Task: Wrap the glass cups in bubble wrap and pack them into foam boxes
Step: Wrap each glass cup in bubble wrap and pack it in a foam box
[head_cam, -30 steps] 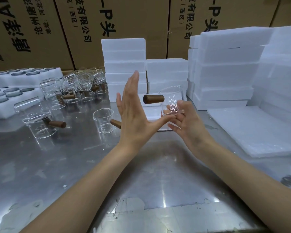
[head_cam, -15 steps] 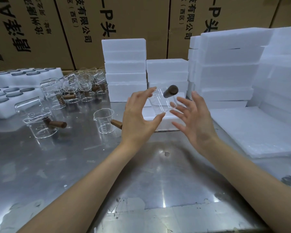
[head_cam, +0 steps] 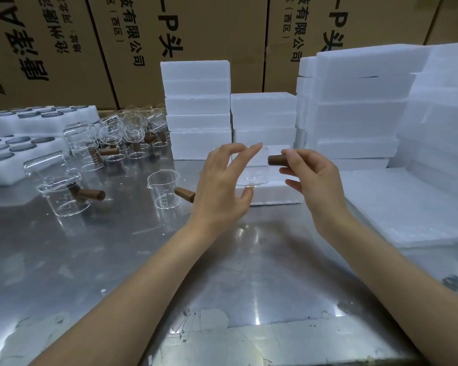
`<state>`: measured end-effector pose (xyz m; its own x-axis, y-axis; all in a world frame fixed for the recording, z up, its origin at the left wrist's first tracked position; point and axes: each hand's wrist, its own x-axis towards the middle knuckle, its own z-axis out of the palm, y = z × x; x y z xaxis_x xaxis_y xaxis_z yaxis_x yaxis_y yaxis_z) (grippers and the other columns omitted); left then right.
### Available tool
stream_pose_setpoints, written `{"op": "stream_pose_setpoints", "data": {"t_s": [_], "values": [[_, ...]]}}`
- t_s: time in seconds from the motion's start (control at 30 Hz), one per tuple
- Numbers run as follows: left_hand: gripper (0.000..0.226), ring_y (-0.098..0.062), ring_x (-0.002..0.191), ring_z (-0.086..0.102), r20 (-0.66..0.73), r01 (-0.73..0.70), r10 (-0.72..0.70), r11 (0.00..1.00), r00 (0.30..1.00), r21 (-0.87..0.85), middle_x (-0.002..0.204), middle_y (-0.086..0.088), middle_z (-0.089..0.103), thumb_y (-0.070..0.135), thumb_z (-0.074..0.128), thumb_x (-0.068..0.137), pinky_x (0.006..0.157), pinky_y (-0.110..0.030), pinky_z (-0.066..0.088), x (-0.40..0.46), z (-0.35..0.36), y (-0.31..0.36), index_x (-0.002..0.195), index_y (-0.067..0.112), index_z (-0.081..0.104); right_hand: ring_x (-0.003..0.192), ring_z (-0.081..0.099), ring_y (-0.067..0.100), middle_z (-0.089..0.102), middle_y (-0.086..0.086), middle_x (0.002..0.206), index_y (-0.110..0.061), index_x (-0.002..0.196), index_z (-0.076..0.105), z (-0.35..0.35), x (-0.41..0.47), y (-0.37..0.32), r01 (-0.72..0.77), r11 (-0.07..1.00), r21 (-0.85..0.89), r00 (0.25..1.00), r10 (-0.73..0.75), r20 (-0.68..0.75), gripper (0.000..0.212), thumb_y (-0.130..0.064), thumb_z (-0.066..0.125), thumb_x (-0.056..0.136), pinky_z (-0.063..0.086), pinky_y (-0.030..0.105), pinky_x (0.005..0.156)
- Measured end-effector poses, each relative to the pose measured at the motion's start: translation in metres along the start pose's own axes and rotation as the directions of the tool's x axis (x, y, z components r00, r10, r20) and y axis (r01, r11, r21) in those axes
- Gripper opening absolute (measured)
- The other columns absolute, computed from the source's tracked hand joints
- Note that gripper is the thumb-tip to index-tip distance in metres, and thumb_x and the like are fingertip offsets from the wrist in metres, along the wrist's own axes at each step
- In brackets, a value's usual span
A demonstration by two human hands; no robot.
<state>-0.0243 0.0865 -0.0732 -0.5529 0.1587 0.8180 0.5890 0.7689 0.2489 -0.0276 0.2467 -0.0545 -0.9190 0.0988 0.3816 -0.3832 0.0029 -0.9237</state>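
Between both hands [head_cam: 270, 180], glass cup [head_cam: 251, 170]

There is one view only, from the camera on my head, wide-angled, looking forward and down across the steel table [head_cam: 117, 273]. My forearms run in from the bottom edge, close to the lens. Farther off, stacked foam boxes [head_cam: 196, 109] stand before cardboard cartons [head_cam: 209, 27] filling the top.

Two bare forearms, no sleeves; left hand [head_cam: 222, 191], right hand [head_cam: 315, 183] ungloved; short nails.
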Motion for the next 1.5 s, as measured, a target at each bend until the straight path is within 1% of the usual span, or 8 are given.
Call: {"op": "stream_pose_setpoints", "data": {"t_s": [0.17,0.3,0.67,0.83,1.03,1.2,1.37,1.5], "values": [[0.108,0.010,0.123,0.035,0.326,0.280,-0.178,0.913,0.928,-0.298,0.143,0.009,0.026,0.043,0.085,0.065,0.097,0.000,0.028,-0.001,0.000,-0.005,0.148,0.038,0.016,0.069,0.066,-0.001,0.072,-0.015,0.071,-0.022,0.089,0.067,-0.006,0.005,0.004,-0.159,0.986,0.055,0.987,0.160,-0.013,0.014,-0.023,0.054,0.096,0.050,0.018,0.068],[0.101,0.001,0.109,0.059,0.440,0.569,-0.379,0.671,0.814,-0.476,0.128,0.015,0.055,0.055,0.082,0.061,0.095,-0.020,0.047,-0.001,0.003,-0.010,0.144,0.035,0.028,0.073,0.063,0.006,0.068,-0.008,0.080,-0.017,0.097,0.066,-0.010,0.008,0.005,-0.291,0.948,0.131,0.956,0.292,0.007,0.015,-0.019,0.051,0.097,0.050,0.019,0.066],[0.070,-0.008,0.098,0.068,0.495,0.588,-0.364,0.680,0.789,-0.438,0.110,0.012,0.067,0.052,0.085,0.050,0.092,-0.035,0.055,-0.004,0.010,-0.023,0.112,0.043,0.054,0.064,0.053,0.013,0.060,0.004,0.084,-0.013,0.091,0.061,-0.009,0.014,0.012,-0.440,0.897,0.046,0.896,0.442,-0.041,0.012,-0.012,0.049,0.094,0.046,0.022,0.056],[0.079,-0.004,0.097,0.066,0.502,0.535,-0.317,0.753,0.805,-0.383,0.110,0.018,0.064,0.057,0.086,0.051,0.087,-0.024,0.053,-0.006,0.010,-0.022,0.120,0.044,0.050,0.062,0.046,0.015,0.056,0.012,0.093,-0.012,0.105,0.055,-0.005,0.021,0.021,-0.468,0.878,-0.104,0.884,0.463,-0.068,0.015,-0.011,0.044,0.095,0.042,0.026,0.053],[0.075,0.001,0.096,0.063,0.499,0.473,-0.270,0.811,0.824,-0.343,0.115,0.018,0.057,0.038,0.086,0.065,0.081,-0.008,0.049,-0.010,0.013,-0.024,0.128,0.042,0.045,0.066,0.045,0.014,0.053,-0.001,0.087,-0.022,0.086,0.052,-0.006,0.020,0.037,-0.391,0.878,-0.277,0.920,0.383,-0.084,0.019,-0.011,0.039,0.092,0.038,0.028,0.055],[0.077,-0.007,0.096,0.065,0.515,0.478,-0.264,0.809,0.815,-0.343,0.119,0.016,0.055,0.043,0.081,0.069,0.085,-0.013,0.051,-0.011,0.014,-0.026,0.135,0.035,0.042,0.068,0.047,0.013,0.057,-0.004,0.088,-0.021,0.093,0.051,-0.008,0.019,0.038,-0.282,0.849,-0.448,0.956,0.289,-0.054,0.011,-0.019,0.040,0.095,0.040,0.029,0.061],[0.084,-0.007,0.108,0.059,0.533,0.486,-0.272,0.815,0.801,-0.315,0.121,0.016,0.054,0.057,0.072,0.062,0.095,-0.022,0.049,-0.013,0.012,-0.028,0.136,0.034,0.041,0.094,0.051,0.029,0.054,0.006,0.106,-0.013,0.108,0.051,-0.029,0.026,0.027,-0.124,0.599,-0.791,0.988,-0.002,-0.156,0.020,-0.021,0.043,0.093,0.035,0.033,0.071],[0.090,-0.002,0.113,0.053,0.534,0.503,-0.299,0.814,0.791,-0.290,0.121,0.018,0.054,0.064,0.072,0.055,0.086,-0.010,0.042,-0.013,0.011,-0.030,0.135,0.037,0.041,0.115,0.042,0.037,0.043,0.019,0.125,-0.001,0.120,0.045,-0.059,0.034,0.026,-0.252,0.293,-0.922,0.967,0.046,-0.250,0.034,-0.014,0.051,0.089,0.033,0.038,0.076]]}}
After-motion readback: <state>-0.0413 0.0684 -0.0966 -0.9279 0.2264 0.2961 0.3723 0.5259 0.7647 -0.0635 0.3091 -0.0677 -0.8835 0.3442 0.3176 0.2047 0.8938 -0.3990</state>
